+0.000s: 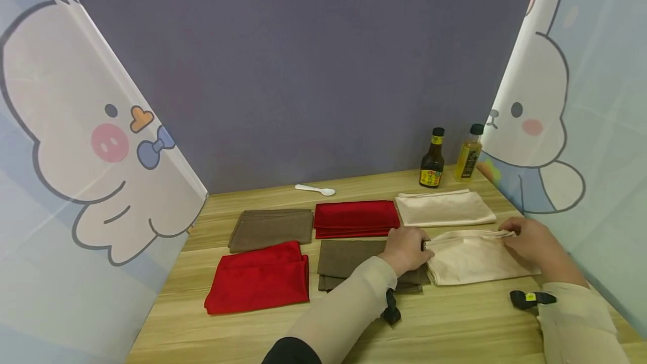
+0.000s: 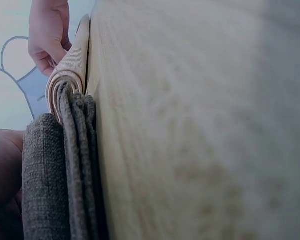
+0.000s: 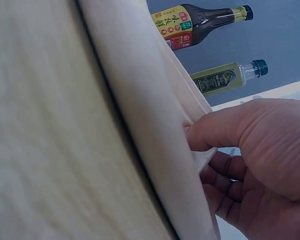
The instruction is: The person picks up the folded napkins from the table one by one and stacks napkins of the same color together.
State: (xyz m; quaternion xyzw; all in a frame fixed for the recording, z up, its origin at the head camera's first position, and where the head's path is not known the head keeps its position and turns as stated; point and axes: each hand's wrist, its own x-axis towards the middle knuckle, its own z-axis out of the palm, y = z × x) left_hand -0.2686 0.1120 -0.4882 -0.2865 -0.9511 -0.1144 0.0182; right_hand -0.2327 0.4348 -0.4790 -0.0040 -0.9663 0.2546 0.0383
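A folded cream cloth (image 1: 480, 257) lies at the front right of the table, between both hands. My right hand (image 1: 531, 243) pinches its upper right edge; the right wrist view shows the thumb on the cloth's near side and the fingers curled behind. At the opposite end, my left hand (image 1: 406, 250) pinches the cream cloth's upper left corner. The left forearm passes over a folded brown cloth (image 1: 343, 257), partly covering it. Seen from the left wrist, the cream cloth's rolled layers (image 2: 65, 87) sit right against the brown cloth (image 2: 45, 175).
Behind lie another cream cloth (image 1: 445, 209), a red cloth (image 1: 356, 218) and a brown cloth (image 1: 273, 228). A second red cloth (image 1: 260, 280) is at front left. A white spoon (image 1: 315, 190), a dark sauce bottle (image 1: 432, 159) and an oil bottle (image 1: 469, 153) stand near the back wall.
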